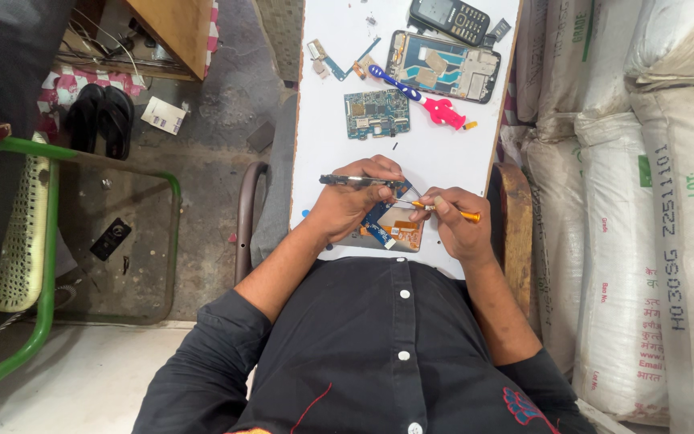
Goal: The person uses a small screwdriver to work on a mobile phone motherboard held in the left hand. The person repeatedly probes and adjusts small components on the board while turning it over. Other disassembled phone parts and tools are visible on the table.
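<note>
**Both hands at work on an opened phone at the near edge of the board**

The opened phone (391, 229) lies flat on the white board (435, 165), close to the board's near edge and right in front of the person's chest. Its blue circuit strip and copper-coloured parts face up between the two hands.

The left hand (351, 205) rests over the phone's left side, fingers closed around tweezers (359, 182) that lie almost level, tips pointing right. The right hand (458, 223) sits at the phone's right side, fingers pinched shut on an orange screwdriver (447, 210); its tip points left, down over the phone's upper right part, and its handle sticks out to the right. The two tool tips come near each other just above the phone; whether either one touches it is too small to tell.

Beyond the hands a bare stretch of board opens up. Farther off lie a loose circuit board (376, 113), a blue-and-pink brush (421, 99), a second opened phone (443, 66) and a keypad phone (459, 19), well apart from the hands.

The board is narrow. Its right edge runs close by the right hand, with stacked sacks (644, 209) just past it. Its left edge lies near the left wrist, and a green chair frame (46, 241) stands well off to the left on the floor.
</note>
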